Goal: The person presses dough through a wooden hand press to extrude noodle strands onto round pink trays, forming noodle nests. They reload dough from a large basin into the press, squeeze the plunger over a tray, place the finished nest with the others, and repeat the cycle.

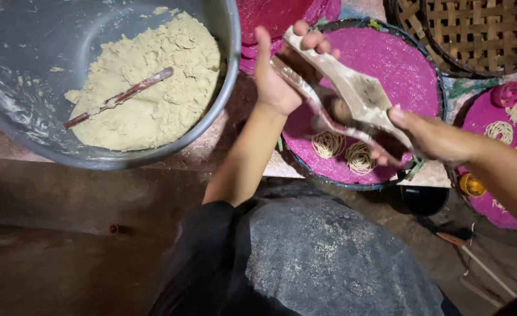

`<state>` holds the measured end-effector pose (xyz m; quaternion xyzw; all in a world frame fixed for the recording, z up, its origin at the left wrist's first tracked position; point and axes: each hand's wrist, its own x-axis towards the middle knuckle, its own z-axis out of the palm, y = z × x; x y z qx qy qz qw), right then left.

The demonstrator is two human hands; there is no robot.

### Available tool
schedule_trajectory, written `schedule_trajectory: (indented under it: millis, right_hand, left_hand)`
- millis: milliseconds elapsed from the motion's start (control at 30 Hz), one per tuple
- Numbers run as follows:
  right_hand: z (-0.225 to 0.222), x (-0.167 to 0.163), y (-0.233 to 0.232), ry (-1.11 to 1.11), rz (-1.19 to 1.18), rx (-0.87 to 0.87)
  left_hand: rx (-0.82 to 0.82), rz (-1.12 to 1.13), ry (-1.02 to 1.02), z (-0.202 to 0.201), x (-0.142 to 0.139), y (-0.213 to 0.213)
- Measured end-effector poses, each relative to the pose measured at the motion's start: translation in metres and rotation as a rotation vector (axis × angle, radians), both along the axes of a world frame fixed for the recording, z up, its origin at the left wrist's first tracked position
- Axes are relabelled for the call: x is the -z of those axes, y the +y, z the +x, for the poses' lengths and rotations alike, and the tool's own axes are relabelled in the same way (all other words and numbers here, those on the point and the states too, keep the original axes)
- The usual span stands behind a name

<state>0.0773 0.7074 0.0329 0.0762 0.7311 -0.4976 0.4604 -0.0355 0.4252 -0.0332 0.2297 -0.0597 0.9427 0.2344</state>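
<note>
Bowl: a big grey metal bowl (12, 117) stands at the upper left. It holds pale yellow dough (153, 88), and a thin red-brown stick (121, 96) lies across the dough.
Lap: a dark grey cloth (329, 257) covers the lap of the person, dusted with flour. I think it is there to catch crumbs.
Tray: a round pink tray (399, 64) lies under the hands, so what comes out of the press can fall on it.
Press: a pale wooden press (358, 96) with two long handles is held above the pink tray, tilted, with the handles pointing up to the left.
Left hand: the left hand (279, 76) has its grip closed around the upper handle ends, fingers curled over the wood.
Right hand: the right hand (428, 137) has its grip closed around the lower end of the press, probably to keep it steady over the tray.
Noodles: two small coils of thin noodles (343, 152) lie on the tray, just below the press.
Around: a woven basket (475, 35) is at the upper right, and a second pink tray (498, 169) with more coils is at the right edge.
In the way: the arms hide part of the tray; nothing lies between the press and it.
</note>
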Motion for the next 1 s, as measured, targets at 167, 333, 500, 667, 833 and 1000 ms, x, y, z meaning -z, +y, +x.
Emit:
schedule_trajectory:
  millis: [167, 333, 500, 667, 833, 1000]
  right_hand:
    - [-0.020, -0.007, -0.033, 0.331, 0.441, -0.131]
    - [-0.015, -0.008, -0.053, 0.399, 0.321, -0.105]
    - [-0.028, -0.033, -0.043, 0.279, 0.507, -0.131]
    - [-0.034, -0.031, -0.067, 0.438, 0.363, -0.081]
    - [-0.025, -0.038, -0.069, 0.299, 0.377, -0.089]
    - [-0.035, -0.042, -0.049, 0.370, 0.547, -0.118]
  left_hand:
    - [-0.057, -0.022, -0.097, -0.032, 0.012, -0.004]
    - [-0.062, -0.031, -0.127, -0.030, 0.028, -0.009]
    - [-0.126, -0.019, -0.160, -0.033, 0.025, 0.015]
    - [-0.132, -0.064, -0.074, -0.056, 0.018, -0.006]
    - [-0.135, -0.085, -0.168, -0.035, 0.021, -0.010]
    - [-0.185, -0.017, -0.131, -0.043, 0.011, 0.019]
